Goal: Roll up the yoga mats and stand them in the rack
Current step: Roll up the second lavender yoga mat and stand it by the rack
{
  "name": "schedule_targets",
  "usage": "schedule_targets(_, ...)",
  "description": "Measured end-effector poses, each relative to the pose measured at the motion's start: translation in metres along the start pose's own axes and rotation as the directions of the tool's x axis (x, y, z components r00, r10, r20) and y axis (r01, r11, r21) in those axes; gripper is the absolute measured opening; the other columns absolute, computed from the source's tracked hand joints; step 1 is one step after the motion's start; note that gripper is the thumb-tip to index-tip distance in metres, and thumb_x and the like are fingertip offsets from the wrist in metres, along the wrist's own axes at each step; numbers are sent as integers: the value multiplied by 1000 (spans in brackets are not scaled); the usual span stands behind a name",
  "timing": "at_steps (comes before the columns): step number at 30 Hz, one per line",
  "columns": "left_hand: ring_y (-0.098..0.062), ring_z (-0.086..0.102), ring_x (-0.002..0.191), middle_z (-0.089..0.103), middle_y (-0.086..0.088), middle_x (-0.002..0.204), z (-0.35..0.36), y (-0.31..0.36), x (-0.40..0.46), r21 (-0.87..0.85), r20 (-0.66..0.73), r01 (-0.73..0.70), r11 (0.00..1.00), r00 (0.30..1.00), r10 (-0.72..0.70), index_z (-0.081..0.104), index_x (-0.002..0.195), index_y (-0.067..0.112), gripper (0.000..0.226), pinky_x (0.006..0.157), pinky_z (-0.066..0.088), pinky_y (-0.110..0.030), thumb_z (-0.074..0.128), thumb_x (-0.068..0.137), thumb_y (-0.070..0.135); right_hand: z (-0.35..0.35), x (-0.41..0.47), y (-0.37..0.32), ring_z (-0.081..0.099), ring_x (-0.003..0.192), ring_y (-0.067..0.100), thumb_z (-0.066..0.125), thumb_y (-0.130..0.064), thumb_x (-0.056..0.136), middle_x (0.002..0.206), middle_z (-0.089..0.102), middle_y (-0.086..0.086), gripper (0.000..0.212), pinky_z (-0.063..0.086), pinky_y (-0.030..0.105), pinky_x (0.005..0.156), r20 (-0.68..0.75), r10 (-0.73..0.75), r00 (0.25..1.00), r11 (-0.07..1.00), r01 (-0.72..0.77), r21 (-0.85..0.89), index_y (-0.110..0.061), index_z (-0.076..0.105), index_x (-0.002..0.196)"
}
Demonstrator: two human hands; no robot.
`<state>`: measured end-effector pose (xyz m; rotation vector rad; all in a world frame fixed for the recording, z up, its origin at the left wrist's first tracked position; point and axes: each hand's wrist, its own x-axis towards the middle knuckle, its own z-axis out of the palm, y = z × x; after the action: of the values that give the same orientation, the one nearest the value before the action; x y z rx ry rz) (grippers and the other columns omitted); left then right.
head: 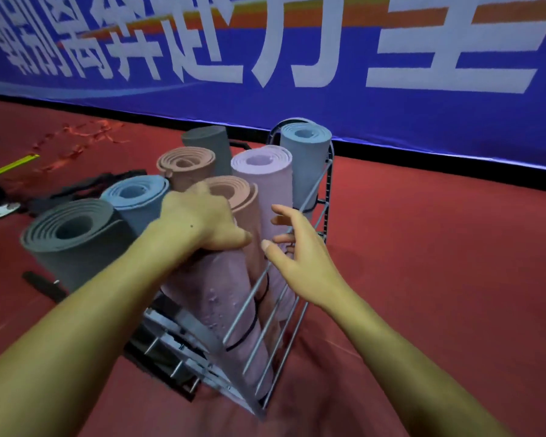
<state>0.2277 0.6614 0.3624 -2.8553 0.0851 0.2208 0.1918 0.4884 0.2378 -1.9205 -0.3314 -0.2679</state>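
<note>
My left grip [199,222] is clamped over the top end of the pink mat [215,291] at the near end of the wire rack [265,335], fingers curled over its upper rim. My right grip [292,244] is apart, fingers relaxed and spread, just beside the rack's right-hand rails and holding nothing. The pink mat stands rolled and tilted in the rack, with a black elastic band [252,326] around its lower part.

Behind it, against the right-hand rails, stand a salmon mat [246,203], a lilac mat [265,175] and, at the far end, a blue-grey mat [309,152]. Along the left side, near to far: a large grey mat [73,241], a blue mat [136,200], a second salmon mat [186,167] and a dark grey mat [208,143].

The rack rests on the red floor [423,247]. A blue banner [391,105] with white characters runs along the far edge of the floor.
</note>
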Motion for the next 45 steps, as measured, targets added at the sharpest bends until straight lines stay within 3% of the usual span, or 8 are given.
schedule_targets(8,-38,67,101,46,-9,141,21,-6,-12,-311,-124,29,950,990,-70,57,126,24,62,72,45,-40,59,76,62,9,79,-56,53,134,15,62,-19,97,145,56,0,47,43,40,114,24,44,999,992,-41,-122,-20,57,144)
schedule_targets(19,-32,63,106,41,1,165,39,-33,-34,-649,-15,-43,760,999,43,48,154,19,89,88,52,-44,65,73,50,16,105,-79,54,110,33,49,-30,100,142,49,-4,38,50,45,98,237,317,918,807,-130,-576,-33,63,135)
schedule_targets(25,-31,59,99,30,-5,170,33,-24,-25,-599,89,9,801,995,55,42,157,17,95,84,50,-45,61,71,53,2,147,-95,57,110,31,43,-52,97,127,56,-3,46,52,48,95,200,413,889,753,-209,-624,-27,68,126)
schedule_targets(30,-34,62,100,33,-9,168,33,-25,-23,-593,120,12,805,990,73,42,158,16,100,80,54,-47,65,68,54,-53,230,-67,43,127,42,62,-30,100,149,43,18,48,43,54,109,-39,371,928,593,-269,-759,-12,53,143)
schedule_targets(34,-30,62,98,37,-5,168,39,-24,-21,-624,72,52,780,997,-8,46,157,20,96,76,54,-43,64,68,53,-66,276,-13,55,112,47,38,-38,99,126,64,23,46,47,56,97,27,453,891,470,-213,-857,-5,57,125)
schedule_targets(38,-33,61,87,66,-4,137,18,-20,-8,-568,-41,24,822,997,-58,73,122,21,61,72,49,-45,70,71,55,-57,285,8,59,108,46,33,-44,99,118,69,24,58,45,51,95,137,471,871,483,-125,-867,-4,58,132)
schedule_targets(41,-34,54,88,66,-5,101,-23,-6,50,-531,-166,2,847,980,-107,71,88,21,25,76,38,-47,66,84,46,-56,301,9,57,112,45,29,-47,99,122,69,22,63,42,51,99,149,463,874,480,-106,-871,-7,57,139)
schedule_targets(45,-43,49,135,58,-12,141,-30,47,145,-479,-88,-55,876,996,14,62,131,14,67,111,33,-67,76,77,51,-45,301,12,59,112,42,33,-37,98,116,71,14,60,43,53,104,214,374,902,551,-31,-834,-10,60,143)
